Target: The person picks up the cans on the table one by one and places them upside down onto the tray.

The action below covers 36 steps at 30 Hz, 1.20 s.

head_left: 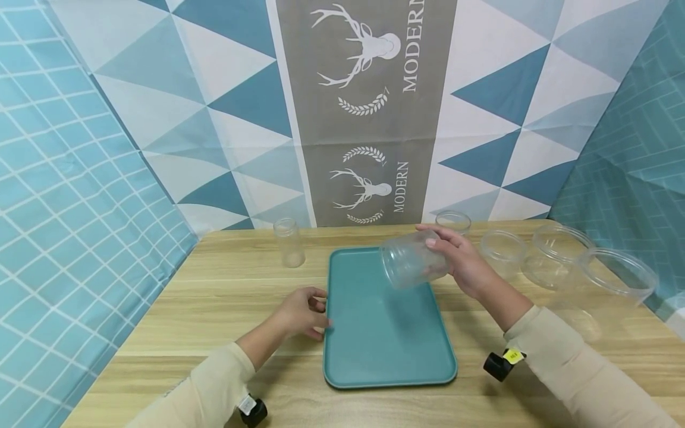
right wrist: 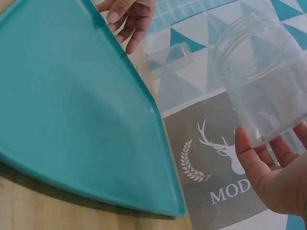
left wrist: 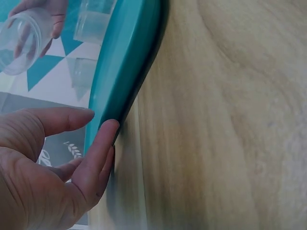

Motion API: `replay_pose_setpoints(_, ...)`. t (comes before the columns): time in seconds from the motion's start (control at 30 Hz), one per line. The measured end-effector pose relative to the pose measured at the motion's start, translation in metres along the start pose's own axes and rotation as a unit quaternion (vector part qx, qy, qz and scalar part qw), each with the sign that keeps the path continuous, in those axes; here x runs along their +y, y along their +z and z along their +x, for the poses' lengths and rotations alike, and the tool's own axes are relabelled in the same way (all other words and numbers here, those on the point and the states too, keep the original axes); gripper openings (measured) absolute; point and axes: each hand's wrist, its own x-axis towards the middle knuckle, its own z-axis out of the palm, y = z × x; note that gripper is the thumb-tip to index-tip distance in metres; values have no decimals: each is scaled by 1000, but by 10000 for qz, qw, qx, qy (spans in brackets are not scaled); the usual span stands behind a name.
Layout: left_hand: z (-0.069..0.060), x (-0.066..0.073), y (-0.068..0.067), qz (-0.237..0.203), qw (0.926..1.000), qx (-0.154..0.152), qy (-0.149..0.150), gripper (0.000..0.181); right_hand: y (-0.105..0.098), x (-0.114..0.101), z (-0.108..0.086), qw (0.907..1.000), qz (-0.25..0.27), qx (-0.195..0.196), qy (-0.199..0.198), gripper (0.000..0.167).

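My right hand [head_left: 468, 264] grips a clear, wide-mouthed jar [head_left: 412, 258] near its base. The jar is tipped on its side above the far right part of a teal tray [head_left: 382, 339], its open mouth facing left. In the right wrist view, the jar [right wrist: 261, 81] looks see-through, with nothing visible inside. At the tray's left edge is my left hand [head_left: 302, 312], fingers loosely bent. The left wrist view shows its thumb and fingertips [left wrist: 110, 127] at the tray's rim [left wrist: 120, 72], without a firm grip.
Several clear containers stand right of the tray, among them a large one [head_left: 615, 279] near my right forearm and a smaller one [head_left: 503, 249]. A narrow clear jar [head_left: 290, 244] stands at the back left. Patterned cloth [head_left: 369, 131] hangs behind the wooden table [head_left: 235, 285].
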Motion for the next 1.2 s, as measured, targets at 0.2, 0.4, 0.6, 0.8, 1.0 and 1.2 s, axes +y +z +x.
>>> replay_pose_setpoints(0.2, 1, -1, 4, 80, 9999, 88, -16, 74, 0, -8, 5, 9978, -661, 60, 91, 44)
replay_pose_setpoints(0.4, 2, -2, 5, 94, 9999, 105, -75, 74, 0, -17, 10, 9903, -1383, 65, 57, 50)
replay_pose_setpoints(0.6, 1, -2, 7, 116, 9998, 139, -62, 73, -3, -20, 14, 9819, -1891, 63, 73, 51)
replay_pose_setpoints(0.8, 1, -4, 8, 144, 9998, 150, -39, 74, -7, -19, 19, 9649, -2624, 128, 22, 55)
replay_pose_setpoints(1.0, 0, -5, 9, 135, 9998, 171, -14, 74, -5, -17, 24, 9368, -3487, 129, -260, 54)
replay_pose_setpoints(1.2, 0, -4, 9, 140, 9997, 210, 4, 74, 3, -16, 28, 8954, -4324, -24, -1056, 54)
